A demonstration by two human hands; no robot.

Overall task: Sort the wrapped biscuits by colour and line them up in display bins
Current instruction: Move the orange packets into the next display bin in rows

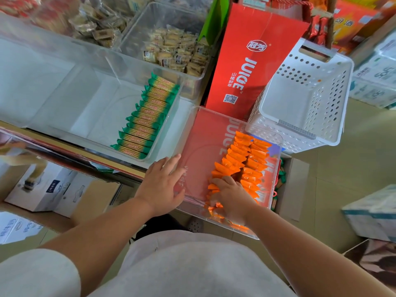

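Rows of green biscuits [145,118] line far bin [96,108], orange biscuits [242,161] near bin [199,151].

red juice carton [246,67], white perforated basket [300,99], cardboard boxes [49,189]

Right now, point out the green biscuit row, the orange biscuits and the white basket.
green biscuit row [146,116]: head view, a wrapper midway along
orange biscuits [243,160]: head view, a wrapper mid-pile
white basket [331,103]: head view, its perforated right wall

Red carton [252,61]: logo 冠芳, white "JUICE", 山楂鲜萃 and a QR code. "JUICE" also reads through the clear bin [199,146]. Orange box [351,24]: 汾酒.
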